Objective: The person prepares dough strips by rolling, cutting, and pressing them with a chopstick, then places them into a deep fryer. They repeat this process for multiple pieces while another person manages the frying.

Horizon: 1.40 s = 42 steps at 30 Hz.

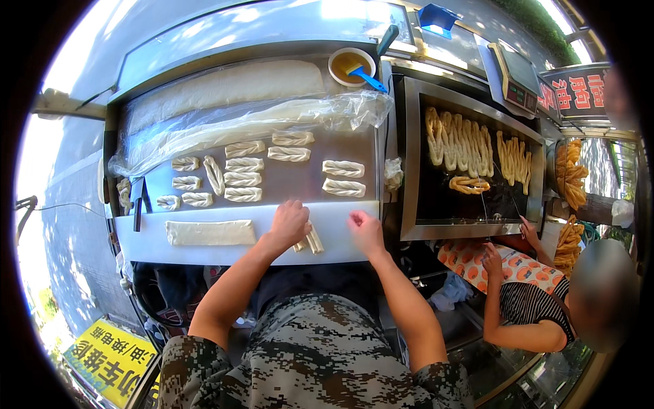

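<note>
My left hand (291, 219) is over the white board (340, 235) with its fingers curled together; what they hold, if anything, is hidden. Right beside it lie short cut strips of dough (314, 240), partly under the hand. My right hand (366, 232) hovers over the board's right part, its fingers smeared by motion. Left of my left hand rests a long flat slab of dough (210, 232). Beyond the board, several twisted dough pieces (243, 178) sit in groups on the metal tray (293, 184).
Plastic film (252, 123) partly covers long dough sheets at the back. A bowl (351, 67) holds liquid and a blue brush (368, 78). A dark-handled tool (137, 213) lies left. At right, a person (524, 313) tends dough sticks (460, 143) in a frying vat (411, 184).
</note>
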Each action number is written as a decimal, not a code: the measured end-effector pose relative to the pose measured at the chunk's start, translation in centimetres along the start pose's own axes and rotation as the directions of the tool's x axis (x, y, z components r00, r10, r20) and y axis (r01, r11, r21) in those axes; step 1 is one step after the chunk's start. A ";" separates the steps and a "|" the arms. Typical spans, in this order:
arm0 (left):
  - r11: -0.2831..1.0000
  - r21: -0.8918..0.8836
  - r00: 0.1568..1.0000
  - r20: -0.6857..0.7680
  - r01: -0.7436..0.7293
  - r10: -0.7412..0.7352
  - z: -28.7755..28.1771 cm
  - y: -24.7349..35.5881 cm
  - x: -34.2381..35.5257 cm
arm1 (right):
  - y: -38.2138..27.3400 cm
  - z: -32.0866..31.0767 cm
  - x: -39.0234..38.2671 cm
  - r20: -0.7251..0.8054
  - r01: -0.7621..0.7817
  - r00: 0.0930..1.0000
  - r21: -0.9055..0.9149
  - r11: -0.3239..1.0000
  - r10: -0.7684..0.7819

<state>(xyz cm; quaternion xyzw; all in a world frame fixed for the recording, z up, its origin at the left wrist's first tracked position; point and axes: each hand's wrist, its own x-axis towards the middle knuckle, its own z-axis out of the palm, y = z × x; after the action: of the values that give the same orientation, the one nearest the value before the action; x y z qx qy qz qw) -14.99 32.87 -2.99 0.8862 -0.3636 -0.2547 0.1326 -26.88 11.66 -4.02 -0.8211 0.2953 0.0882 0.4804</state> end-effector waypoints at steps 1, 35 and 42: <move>1.000 -0.002 1.000 0.010 -0.022 0.022 0.4 0.2 0.0 | 0.6 0.6 -1.3 0.051 0.019 0.999 -0.011 1.000 -0.018; 0.763 -0.604 0.947 -0.320 -0.231 0.033 -1.6 7.7 3.0 | -0.9 0.9 -1.4 0.044 -0.212 0.928 0.878 0.429 0.369; 0.759 -0.650 0.956 -0.193 0.043 -0.219 0.0 6.9 2.5 | -2.6 -1.0 0.0 0.392 -0.432 0.900 0.863 0.263 0.190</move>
<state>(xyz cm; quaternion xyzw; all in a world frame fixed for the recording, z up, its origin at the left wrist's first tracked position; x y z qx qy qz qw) -17.52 26.27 -0.98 0.8367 -0.1714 -0.2547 0.4536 -25.51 11.78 -1.63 -0.3037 0.3947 0.0812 0.8634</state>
